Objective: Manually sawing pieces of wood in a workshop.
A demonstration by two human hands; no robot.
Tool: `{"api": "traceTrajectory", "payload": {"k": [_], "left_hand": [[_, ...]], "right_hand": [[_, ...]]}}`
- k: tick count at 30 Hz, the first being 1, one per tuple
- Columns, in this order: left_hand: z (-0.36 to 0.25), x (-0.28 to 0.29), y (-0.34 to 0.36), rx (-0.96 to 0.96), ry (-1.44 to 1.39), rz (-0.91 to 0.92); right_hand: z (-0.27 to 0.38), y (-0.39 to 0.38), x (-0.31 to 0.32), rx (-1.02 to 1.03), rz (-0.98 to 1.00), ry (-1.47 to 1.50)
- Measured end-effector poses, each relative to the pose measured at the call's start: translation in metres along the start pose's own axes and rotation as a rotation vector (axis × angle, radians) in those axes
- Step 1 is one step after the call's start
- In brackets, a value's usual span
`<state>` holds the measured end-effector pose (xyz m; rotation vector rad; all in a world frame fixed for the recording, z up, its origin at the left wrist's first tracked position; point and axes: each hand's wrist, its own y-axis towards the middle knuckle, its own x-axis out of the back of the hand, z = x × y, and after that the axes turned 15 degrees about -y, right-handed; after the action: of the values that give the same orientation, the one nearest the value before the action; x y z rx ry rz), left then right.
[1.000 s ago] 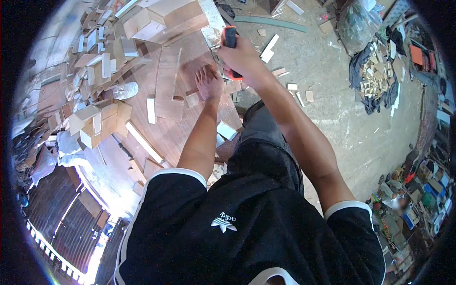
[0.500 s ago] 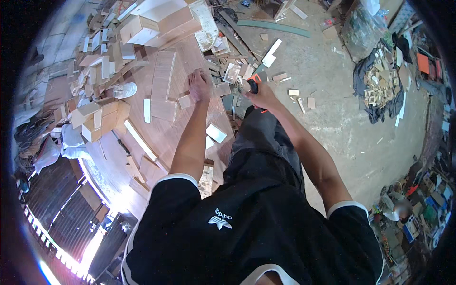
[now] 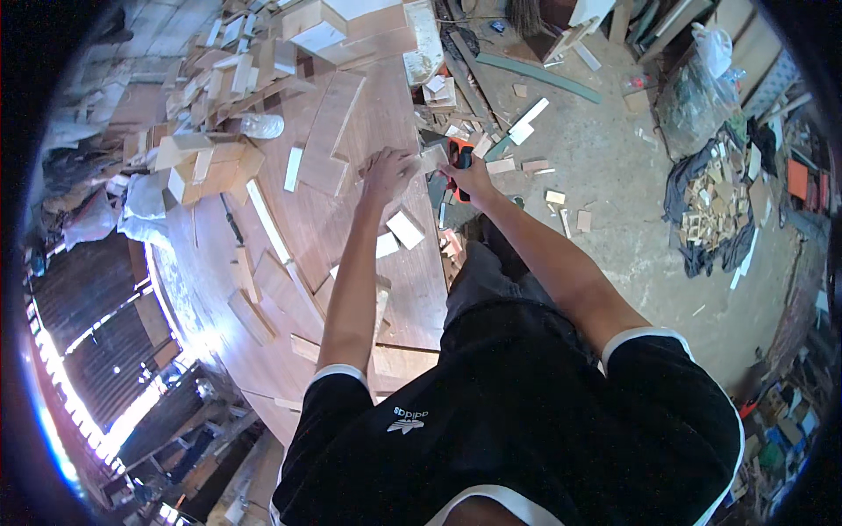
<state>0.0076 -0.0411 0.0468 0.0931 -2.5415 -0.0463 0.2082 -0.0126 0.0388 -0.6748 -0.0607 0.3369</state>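
My left hand (image 3: 388, 173) lies over the tabletop close to its right edge. Its fingers, slightly blurred, bend down onto a small pale piece of wood (image 3: 431, 159) at that edge. My right hand (image 3: 474, 180) is wrapped round the orange and black handle of a handsaw (image 3: 460, 156), just beyond the table's edge. The saw's blade can hardly be made out. Two white-faced wood blocks (image 3: 405, 229) lie on the table near my left wrist. A wide flat board (image 3: 329, 131) rests further left.
Wooden boxes (image 3: 210, 171) and stacked offcuts crowd the table's far left, beside a clear plastic bottle (image 3: 261, 126). Long strips (image 3: 272, 232) lie nearer. Offcuts (image 3: 555, 197) are scattered on the concrete floor (image 3: 649, 254). A dark cloth heaped with scraps (image 3: 715, 197) lies to the right.
The view has shifted, showing more of the near table. My left hand has come closer to the small piece of wood and the saw. My right hand still grips the saw's handle.
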Motion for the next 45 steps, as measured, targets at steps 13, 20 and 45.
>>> {"api": "traceTrajectory", "payload": {"k": [13, 20, 45], "left_hand": [[-0.066, 0.004, -0.05, 0.168, 0.325, -0.005], [-0.179, 0.026, -0.089, 0.248, -0.99, -0.163], [-0.347, 0.061, -0.171, -0.682, -0.708, -0.117]], "right_hand": [[0.019, -0.129, 0.096, 0.038, 0.119, -0.299], [0.03, -0.22, 0.155, 0.127, 0.072, -0.374], [0.057, -0.279, 0.081, 0.291, 0.111, -0.446]]}}
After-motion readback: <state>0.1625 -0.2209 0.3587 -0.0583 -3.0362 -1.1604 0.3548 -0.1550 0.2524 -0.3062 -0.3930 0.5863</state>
